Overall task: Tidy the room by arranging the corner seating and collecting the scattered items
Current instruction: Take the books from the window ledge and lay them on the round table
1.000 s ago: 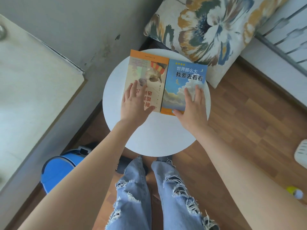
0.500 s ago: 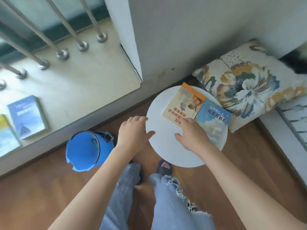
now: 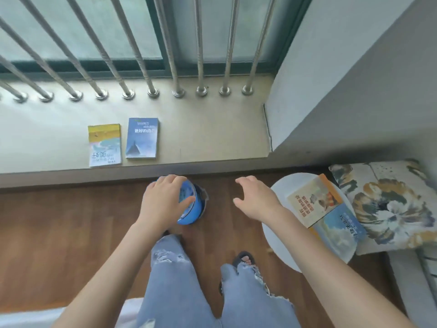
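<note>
— Books first: where do they lie?
— Two on the window ledge (image 3: 212,138), side by side near its front edge: a yellow-topped book (image 3: 104,145) on the left and a dark blue book (image 3: 142,138) just beside it. Two more lie on the round white bench (image 3: 279,235) at the right, an orange-spined book (image 3: 315,201) touching a sky-blue book (image 3: 338,230), both toward the bench's far right edge, next to the floral cushion (image 3: 387,204).
— Any writing you can read?
— Chinese characters on all four covers. The dark blue one shows 更好的自己; the rest are too blurred or turned to read.
— And the hands?
— Both are empty. The left hand (image 3: 163,202) has a loose, half-curled grip and hangs over a blue bin (image 3: 192,204) on the wooden floor (image 3: 71,221); whether it touches the lid I cannot tell. The right hand (image 3: 256,200) has a wide grip, fingers spread, above the floor just left of the bench's edge.
— How far from the books?
— The ledge books lie beyond both hands, well apart; the bench books are near the right hand.
</note>
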The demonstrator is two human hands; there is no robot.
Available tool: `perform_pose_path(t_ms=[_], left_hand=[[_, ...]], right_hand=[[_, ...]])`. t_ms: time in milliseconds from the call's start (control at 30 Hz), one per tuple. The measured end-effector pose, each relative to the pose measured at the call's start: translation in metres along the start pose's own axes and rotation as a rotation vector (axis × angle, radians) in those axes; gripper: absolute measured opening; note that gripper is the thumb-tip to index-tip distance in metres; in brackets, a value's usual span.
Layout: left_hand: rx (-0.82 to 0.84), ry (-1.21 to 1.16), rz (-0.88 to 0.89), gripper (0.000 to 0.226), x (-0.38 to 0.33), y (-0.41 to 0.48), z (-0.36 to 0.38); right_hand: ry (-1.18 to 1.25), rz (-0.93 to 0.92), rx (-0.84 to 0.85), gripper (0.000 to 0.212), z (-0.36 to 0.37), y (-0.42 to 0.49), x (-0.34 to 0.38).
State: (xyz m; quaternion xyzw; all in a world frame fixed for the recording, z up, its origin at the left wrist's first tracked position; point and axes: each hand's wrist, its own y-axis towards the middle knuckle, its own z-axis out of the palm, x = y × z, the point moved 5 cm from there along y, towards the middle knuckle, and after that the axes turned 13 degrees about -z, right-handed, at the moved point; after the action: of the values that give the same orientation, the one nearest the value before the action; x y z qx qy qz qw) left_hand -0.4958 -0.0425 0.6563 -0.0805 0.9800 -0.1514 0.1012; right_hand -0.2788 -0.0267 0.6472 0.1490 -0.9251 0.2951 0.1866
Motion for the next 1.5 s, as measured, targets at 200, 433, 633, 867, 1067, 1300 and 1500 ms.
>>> perform_pose_path(t_ms=[200, 433, 633, 867, 1067, 1300, 1500], left_hand=[[-0.056, -0.062, -0.056, 0.055, 0.099, 0.026, -0.054], [-0.104, -0.110, -0.142, 0.053, 0.222, 0.066, -0.102], [-0.102, -0.134, -0.216, 0.054, 0.288, 0.102, -0.106], [-0.072, -0.198, -0.354, 0.054, 0.334, 0.148, -0.079], [-0.069, -0.245, -0.471, 0.055, 0.359, 0.188, -0.038], [0.002, -0.290, -0.629, 0.061, 0.384, 0.230, 0.031], [0.085, -0.207, -0.669, 0.061, 0.409, 0.267, 0.070]], right_hand=[[0.035, -0.013, 0.014, 0.058, -0.014, 0.049, 0.105], [0.113, 0.042, -0.073, 0.060, -0.023, 0.120, 0.209], [0.182, 0.060, -0.105, 0.060, -0.011, 0.172, 0.248], [0.164, 0.103, -0.094, 0.062, 0.014, 0.252, 0.252], [0.226, 0.179, -0.144, 0.070, 0.041, 0.309, 0.241], [0.336, 0.274, -0.160, 0.080, 0.090, 0.364, 0.224], [0.370, 0.340, -0.135, 0.083, 0.128, 0.412, 0.207]])
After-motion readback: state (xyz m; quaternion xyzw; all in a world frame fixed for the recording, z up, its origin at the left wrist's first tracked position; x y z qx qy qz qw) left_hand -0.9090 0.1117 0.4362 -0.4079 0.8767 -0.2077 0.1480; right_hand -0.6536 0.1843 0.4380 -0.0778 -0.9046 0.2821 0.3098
